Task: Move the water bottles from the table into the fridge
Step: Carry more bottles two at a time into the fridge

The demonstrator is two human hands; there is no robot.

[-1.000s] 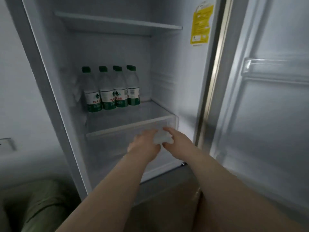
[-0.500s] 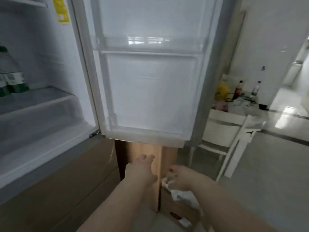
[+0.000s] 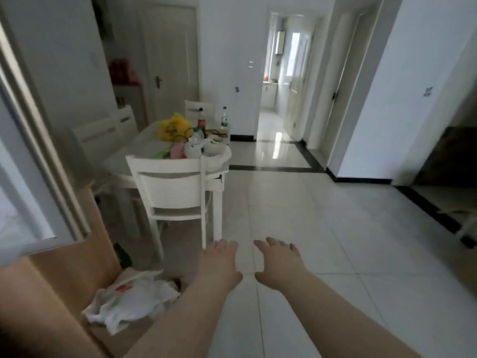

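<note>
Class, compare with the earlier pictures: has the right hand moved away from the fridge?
Yes. The right hand has left the fridge shelf and now hangs empty, fingers spread, over the floor tiles, right of the open fridge door, facing the table.

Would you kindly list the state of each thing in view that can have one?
left hand: open, empty
right hand: open, empty
fridge door: open
white room door: closed
green-labelled bottle: upright on the table
dark-capped bottle: upright
nearest chair: pushed in

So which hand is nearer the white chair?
Left. The left hand sits just right of the white chair, by its front leg; the right hand is further right, over bare floor.
</note>
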